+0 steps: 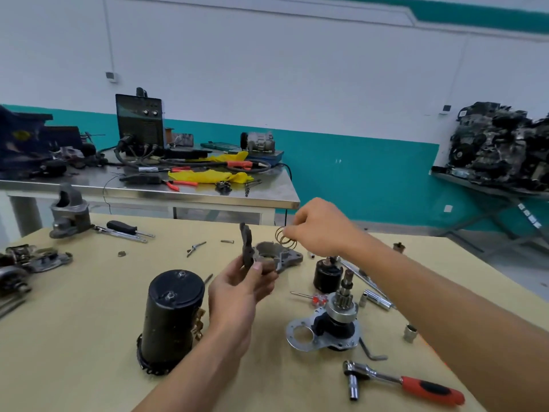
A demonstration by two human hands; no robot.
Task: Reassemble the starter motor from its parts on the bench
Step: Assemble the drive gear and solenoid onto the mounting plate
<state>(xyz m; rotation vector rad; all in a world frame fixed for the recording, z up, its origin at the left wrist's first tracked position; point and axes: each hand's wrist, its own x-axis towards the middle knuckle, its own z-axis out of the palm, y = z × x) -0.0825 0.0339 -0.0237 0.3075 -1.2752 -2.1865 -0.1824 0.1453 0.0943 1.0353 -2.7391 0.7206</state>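
Left hand (237, 289) grips 1 dark lever (246, 248); right hand (320, 230) pinches 1 coil spring (285, 237).

light: bright, even | shadows: soft | glare: steel table (208, 194) | edges: wide-angle bowing | sharpness: slightly soft

welder (139, 120) on steel table (273, 185) | yellow rag (205, 176) | engine (499, 144) far right
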